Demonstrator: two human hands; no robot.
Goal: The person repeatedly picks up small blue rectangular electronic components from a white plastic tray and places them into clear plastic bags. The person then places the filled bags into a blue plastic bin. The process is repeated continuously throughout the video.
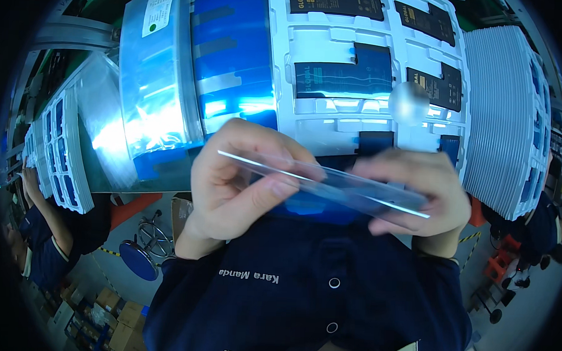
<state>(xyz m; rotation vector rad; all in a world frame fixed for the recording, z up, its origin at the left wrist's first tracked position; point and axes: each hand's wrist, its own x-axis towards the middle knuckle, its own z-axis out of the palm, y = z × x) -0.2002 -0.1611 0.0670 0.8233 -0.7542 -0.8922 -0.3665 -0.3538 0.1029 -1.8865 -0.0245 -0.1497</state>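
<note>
In front of my chest, a thin clear plastic sheet (345,189) is held nearly edge-on, its edges catching the light. My left hand (222,183) is closed on its left end, thumb on the near side and fingers behind. My right hand (432,190), smeared by motion, grips the right end. Just beyond them lies a white moulded tray (284,107) whose pockets hold several flat black batteries (343,80) with a stepped outline. Part of the tray's near side is hidden by my hands. A blurred, round, silvery thing (409,104) shows over the tray.
Left of the tray lie blue film strips (232,62) and a stack of clear plastic sheets (154,78) with a white label. Tall stacks of white trays (500,115) stand at right and far left. A person (50,229) works at left, near a blue stool (139,260) and cardboard boxes (127,331).
</note>
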